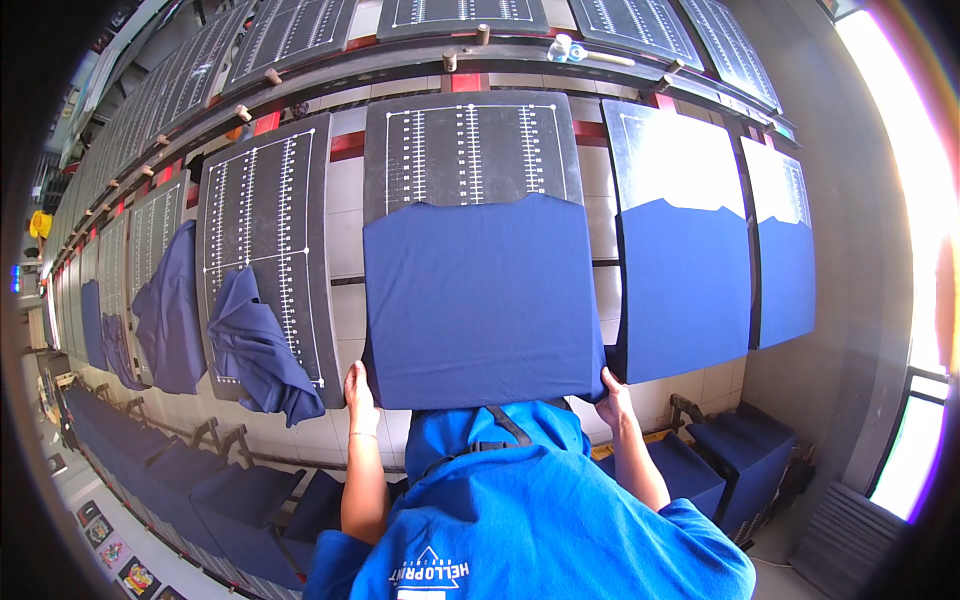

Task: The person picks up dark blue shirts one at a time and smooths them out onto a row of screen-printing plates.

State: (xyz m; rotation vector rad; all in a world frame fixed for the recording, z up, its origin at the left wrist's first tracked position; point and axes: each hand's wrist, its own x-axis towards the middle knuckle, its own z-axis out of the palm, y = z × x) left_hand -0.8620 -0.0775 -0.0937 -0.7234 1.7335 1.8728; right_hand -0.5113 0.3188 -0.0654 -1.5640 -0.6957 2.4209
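A navy shirt [480, 300] lies smooth over the lower part of the dark printing board [385, 180] in front of me. White measuring marks show on the board above its shoulder-shaped top edge. My left hand [360, 400] is closed on the shirt's lower left edge, and my right hand [614, 400] grips its lower right edge. Some of the fingers are hidden by the cloth. On the neighbouring board [262, 190] to the left, a crumpled navy garment [255, 345] hangs partly over the lower edge.
Flat navy pieces cover two boards at right, the nearer one [685, 290] beside my right hand. A metal rail [400, 72] with pegs runs behind the boards, carrying a white-handled tool [600, 57]. Navy-draped stands [240, 495] line the lower left. A grey wall [840, 250] rises at right.
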